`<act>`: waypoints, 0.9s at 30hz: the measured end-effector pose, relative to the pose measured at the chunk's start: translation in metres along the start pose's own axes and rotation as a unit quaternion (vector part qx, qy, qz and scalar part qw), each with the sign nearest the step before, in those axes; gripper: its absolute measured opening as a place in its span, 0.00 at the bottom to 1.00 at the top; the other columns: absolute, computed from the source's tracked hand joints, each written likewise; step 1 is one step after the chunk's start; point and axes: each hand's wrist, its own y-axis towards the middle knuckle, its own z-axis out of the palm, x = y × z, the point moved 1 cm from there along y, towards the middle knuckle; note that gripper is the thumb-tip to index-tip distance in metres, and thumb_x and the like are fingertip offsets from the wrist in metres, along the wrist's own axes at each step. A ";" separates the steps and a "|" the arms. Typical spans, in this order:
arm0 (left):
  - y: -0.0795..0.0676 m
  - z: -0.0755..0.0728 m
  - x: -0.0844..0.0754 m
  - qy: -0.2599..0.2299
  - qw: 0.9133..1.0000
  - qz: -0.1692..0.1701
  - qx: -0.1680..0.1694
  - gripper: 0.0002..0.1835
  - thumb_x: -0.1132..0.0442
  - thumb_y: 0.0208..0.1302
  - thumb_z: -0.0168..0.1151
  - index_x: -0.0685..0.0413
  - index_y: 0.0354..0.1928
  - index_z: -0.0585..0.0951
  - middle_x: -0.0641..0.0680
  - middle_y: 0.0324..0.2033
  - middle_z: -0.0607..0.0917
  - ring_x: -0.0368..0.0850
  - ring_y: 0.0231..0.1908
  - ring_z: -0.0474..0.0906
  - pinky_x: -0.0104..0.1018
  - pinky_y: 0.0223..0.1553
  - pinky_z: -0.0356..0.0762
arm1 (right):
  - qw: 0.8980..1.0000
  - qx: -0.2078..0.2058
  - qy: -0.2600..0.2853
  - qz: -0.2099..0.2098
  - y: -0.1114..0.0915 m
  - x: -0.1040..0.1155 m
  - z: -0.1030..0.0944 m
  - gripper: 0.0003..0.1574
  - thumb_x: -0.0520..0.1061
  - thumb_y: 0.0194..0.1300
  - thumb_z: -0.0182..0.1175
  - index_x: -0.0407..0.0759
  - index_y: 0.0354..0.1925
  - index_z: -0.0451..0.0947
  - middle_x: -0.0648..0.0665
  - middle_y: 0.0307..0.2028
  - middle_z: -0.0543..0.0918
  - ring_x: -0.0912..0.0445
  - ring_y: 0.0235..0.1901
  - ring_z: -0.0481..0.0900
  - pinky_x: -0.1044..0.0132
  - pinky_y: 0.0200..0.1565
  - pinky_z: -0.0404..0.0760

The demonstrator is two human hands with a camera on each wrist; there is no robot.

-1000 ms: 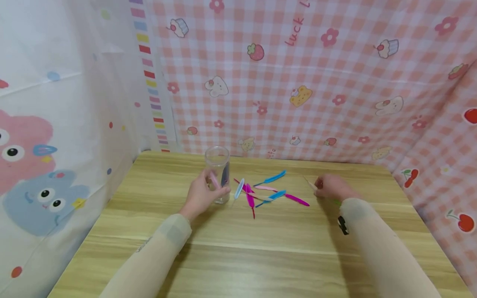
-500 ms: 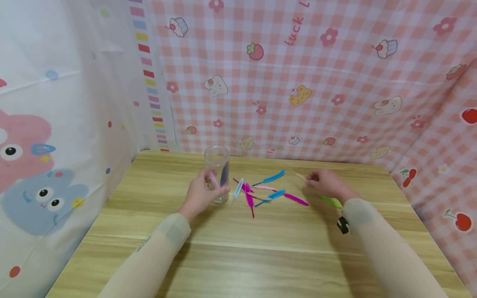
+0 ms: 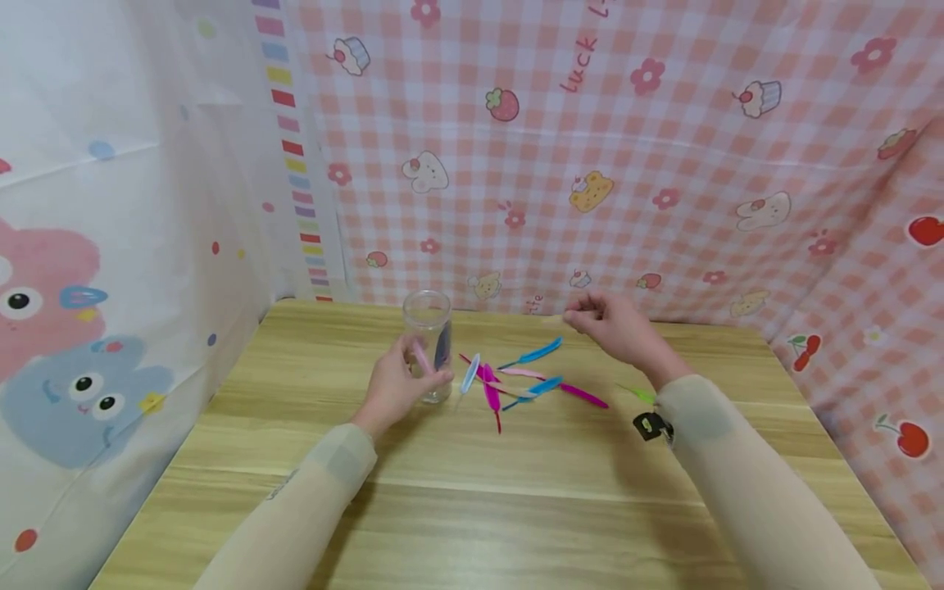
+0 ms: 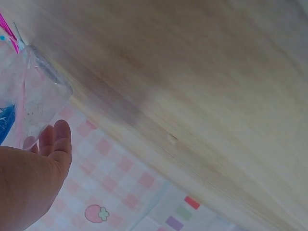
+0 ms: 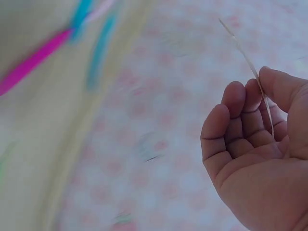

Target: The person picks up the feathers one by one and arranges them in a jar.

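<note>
My left hand (image 3: 394, 385) grips a tall clear cup (image 3: 428, 307) that stands upright near the table's back edge. Inside the cup are a dark blue feather (image 3: 442, 346) and a pink feather (image 4: 20, 110). Between thumb and fingers, my right hand (image 3: 614, 329) pinches a thin pale feather (image 5: 248, 62) by its middle, raised at the back of the table. To the cup's right lies a loose heap: a white feather (image 3: 470, 373), a magenta feather (image 3: 492, 390), a beige feather (image 3: 510, 390), a light pink feather (image 3: 522, 373) and a blue feather (image 3: 544, 387).
Another blue feather (image 3: 542, 351) lies behind the heap, and a second magenta feather (image 3: 585, 397) at its right end. A green feather (image 3: 644, 395) lies by the right wrist. The wooden table (image 3: 501, 508) ends at a checked cloth (image 3: 546, 164) behind.
My right hand has moved left, back and upward with the pale feather, coming away from beside the green feather. The left hand and cup have stayed in place.
</note>
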 end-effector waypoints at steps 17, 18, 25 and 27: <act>0.000 0.000 0.003 -0.003 1.000 0.006 -0.003 0.44 0.48 0.59 0.82 0.55 0.71 0.71 0.61 0.69 0.80 0.64 0.69 0.78 0.60 0.70 0.79 | 0.984 -0.020 -0.029 -0.173 0.006 0.147 0.023 0.10 0.51 0.79 0.63 0.47 0.48 0.86 0.47 0.38 0.90 0.54 0.26 0.74 0.66 0.27 0.74; 0.001 0.000 0.003 -0.004 1.000 0.006 -0.003 0.43 0.47 0.59 0.82 0.54 0.71 0.71 0.61 0.69 0.80 0.63 0.69 0.78 0.60 0.71 0.78 | 0.982 -0.021 -0.042 -0.184 0.007 0.150 0.025 0.10 0.50 0.79 0.64 0.46 0.47 0.86 0.47 0.37 0.90 0.54 0.26 0.75 0.65 0.27 0.75; 0.002 -0.001 0.003 -0.008 1.000 0.011 -0.002 0.43 0.48 0.60 0.82 0.53 0.72 0.71 0.60 0.69 0.80 0.62 0.70 0.78 0.59 0.70 0.79 | 0.977 0.000 -0.095 -0.190 0.012 0.168 0.039 0.09 0.49 0.79 0.64 0.45 0.48 0.85 0.47 0.40 0.91 0.55 0.35 0.85 0.63 0.38 0.86; 0.002 -0.001 0.004 -0.009 1.000 0.011 -0.002 0.43 0.49 0.60 0.82 0.53 0.72 0.70 0.60 0.69 0.80 0.62 0.70 0.77 0.60 0.70 0.79 | 0.977 0.009 -0.104 -0.187 0.013 0.171 0.043 0.10 0.49 0.79 0.63 0.45 0.49 0.85 0.47 0.41 0.92 0.55 0.37 0.88 0.62 0.40 0.88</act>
